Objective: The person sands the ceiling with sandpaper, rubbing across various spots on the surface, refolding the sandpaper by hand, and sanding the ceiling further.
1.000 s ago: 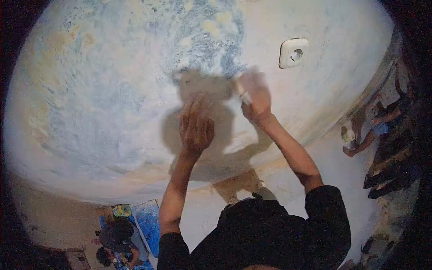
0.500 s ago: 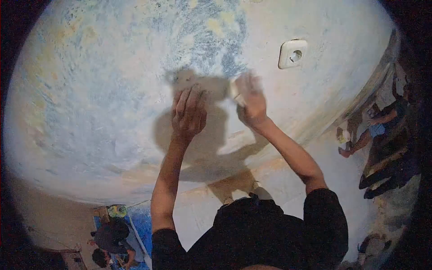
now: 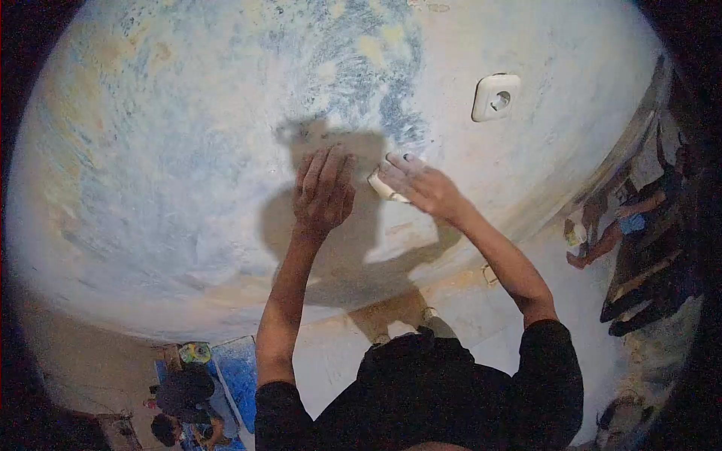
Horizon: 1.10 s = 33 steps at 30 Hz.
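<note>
Before me is a pale wall (image 3: 195,165) with blue and yellow patches. My left hand (image 3: 323,188) rests against it, fingers pointing up and partly bent; nothing shows in it. To its right, my right hand (image 3: 421,184) presses a whitish flat block (image 3: 386,187) to the wall, its fingers laid over the block. The block lies tilted beneath the palm. Shadows of my arms and head fall on the wall around both hands. A blue-grey patch of the wall is above and between the hands.
A white wall socket (image 3: 496,98) sits up and right of my right hand. A person (image 3: 188,395) crouches at the lower left beside a blue surface (image 3: 237,376). Another person (image 3: 639,210) is at the right edge, with an arm stretched out.
My right hand has come down and turned leftward with the block. My left hand shifted left and then slightly back right, still against the wall.
</note>
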Tool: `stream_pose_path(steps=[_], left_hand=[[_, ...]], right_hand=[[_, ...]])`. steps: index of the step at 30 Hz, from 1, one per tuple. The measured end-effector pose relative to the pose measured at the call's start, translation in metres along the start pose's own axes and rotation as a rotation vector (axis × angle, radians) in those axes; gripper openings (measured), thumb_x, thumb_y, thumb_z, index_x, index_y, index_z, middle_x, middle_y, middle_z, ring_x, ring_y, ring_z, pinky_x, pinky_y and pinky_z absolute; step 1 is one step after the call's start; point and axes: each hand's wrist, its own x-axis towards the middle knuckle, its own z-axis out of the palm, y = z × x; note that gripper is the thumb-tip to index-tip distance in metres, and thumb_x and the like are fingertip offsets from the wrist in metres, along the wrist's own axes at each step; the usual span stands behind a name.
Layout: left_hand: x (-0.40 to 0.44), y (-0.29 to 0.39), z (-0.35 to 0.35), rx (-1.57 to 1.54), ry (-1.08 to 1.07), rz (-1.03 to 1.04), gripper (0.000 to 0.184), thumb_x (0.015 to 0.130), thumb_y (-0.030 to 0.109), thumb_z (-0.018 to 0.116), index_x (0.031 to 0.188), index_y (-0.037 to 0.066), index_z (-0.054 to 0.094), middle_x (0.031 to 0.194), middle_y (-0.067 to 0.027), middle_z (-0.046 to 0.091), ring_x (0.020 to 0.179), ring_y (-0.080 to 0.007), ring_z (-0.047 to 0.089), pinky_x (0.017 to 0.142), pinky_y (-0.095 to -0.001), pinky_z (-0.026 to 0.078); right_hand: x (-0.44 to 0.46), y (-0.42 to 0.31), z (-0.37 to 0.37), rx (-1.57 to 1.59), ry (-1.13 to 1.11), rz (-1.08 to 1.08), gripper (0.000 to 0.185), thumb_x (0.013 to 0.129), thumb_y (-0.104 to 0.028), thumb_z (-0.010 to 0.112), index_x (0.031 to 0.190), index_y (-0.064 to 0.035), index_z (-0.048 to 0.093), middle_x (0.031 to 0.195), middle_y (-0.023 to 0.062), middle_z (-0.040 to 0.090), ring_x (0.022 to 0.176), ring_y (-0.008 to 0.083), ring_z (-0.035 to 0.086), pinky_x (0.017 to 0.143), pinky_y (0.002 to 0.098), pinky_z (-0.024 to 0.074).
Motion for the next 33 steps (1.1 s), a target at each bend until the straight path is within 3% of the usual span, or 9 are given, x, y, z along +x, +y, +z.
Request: stream_pose_path(steps=[10,13,15,17,21,22,27,30,33], left_hand=[[0.001,0.002,0.001,0.012,0.005,0.004,0.031,0.091,0.016,0.044,0.111,0.004,0.064,0.125,-0.0122,0.055,0.121,-0.0287,0.046,0.103,-0.0458,0.041],[0.002,0.001,0.001,-0.019,-0.001,-0.004,0.031,0.091,0.016,0.044,0.11,0.004,0.065,0.125,-0.012,0.055,0.12,-0.0287,0.046,0.104,-0.0456,0.041],[0.002,0.001,0.0,0.002,-0.009,0.005,0.031,0.091,0.016,0.043,0.111,0.004,0.064,0.125,-0.012,0.055,0.121,-0.0287,0.046,0.104,-0.0457,0.04],[0.001,0.002,0.0,0.031,-0.005,-0.003,0.031,0.091,0.016,0.043,0.111,0.004,0.064,0.124,-0.012,0.055,0.121,-0.0286,0.046,0.104,-0.0457,0.04],[0.001,-0.001,0.001,-0.04,0.013,0.015,0.033,0.092,0.016,0.042,0.116,0.005,0.062,0.126,-0.0116,0.054,0.121,-0.0284,0.046,0.104,-0.0455,0.04],[0.001,-0.001,0.001,-0.055,0.021,0.013,0.034,0.091,0.016,0.042,0.116,0.005,0.062,0.126,-0.0115,0.054,0.121,-0.0284,0.046,0.105,-0.0454,0.04],[-0.002,0.0,0.002,0.003,-0.01,0.009,0.035,0.092,0.018,0.041,0.117,0.005,0.062,0.128,-0.0117,0.053,0.121,-0.0284,0.046,0.105,-0.0453,0.039],[-0.002,0.001,0.004,0.026,-0.021,-0.002,0.035,0.092,0.018,0.041,0.116,0.005,0.062,0.128,-0.0115,0.053,0.121,-0.0289,0.046,0.104,-0.0455,0.04],[-0.003,0.001,0.003,0.009,-0.019,0.003,0.034,0.092,0.017,0.041,0.115,0.005,0.062,0.128,-0.0114,0.053,0.121,-0.0295,0.046,0.103,-0.0459,0.04]], right_hand=[[-0.001,0.0,0.004,-0.03,0.065,0.093,0.053,0.075,-0.002,0.055,0.127,0.0001,0.052,0.134,0.0174,0.05,0.124,0.0334,0.048,0.104,0.0419,0.0392],[-0.003,-0.013,0.019,-0.023,-0.175,-0.246,0.041,0.083,-0.004,0.049,0.124,0.0003,0.055,0.131,0.0184,0.052,0.123,0.0367,0.049,0.103,0.0442,0.0393],[-0.008,-0.007,0.026,0.02,-0.054,-0.178,0.042,0.082,-0.003,0.05,0.124,0.0,0.055,0.131,0.0185,0.052,0.125,0.037,0.047,0.104,0.0443,0.0377],[0.02,-0.029,0.012,-0.137,0.245,0.358,0.045,0.075,-0.001,0.059,0.12,-0.0029,0.06,0.125,0.0202,0.057,0.12,0.0397,0.051,0.1,0.0449,0.0421],[-0.01,0.002,0.027,-0.02,-0.032,-0.111,0.057,0.071,-0.005,0.055,0.129,-0.0025,0.052,0.129,0.02,0.053,0.119,0.0354,0.053,0.098,0.0428,0.0442],[-0.012,0.002,0.027,-0.141,0.046,0.133,0.059,0.071,-0.008,0.055,0.13,-0.0024,0.051,0.129,0.0206,0.053,0.117,0.0337,0.055,0.097,0.0422,0.0458],[-0.009,-0.014,0.02,-0.026,-0.054,-0.044,0.053,0.075,-0.002,0.053,0.128,-0.0019,0.052,0.125,0.0207,0.056,0.117,0.0403,0.053,0.094,0.0457,0.0467],[0.008,-0.019,0.015,-0.283,0.309,0.288,0.046,0.079,-0.001,0.052,0.125,-0.0041,0.056,0.13,0.0122,0.055,0.126,0.0369,0.047,0.097,0.0471,0.0444],[-0.001,-0.024,0.014,-0.08,-0.002,0.091,0.045,0.079,0.001,0.052,0.123,-0.0025,0.058,0.13,0.0134,0.056,0.129,0.0376,0.043,0.1,0.0524,0.039]])
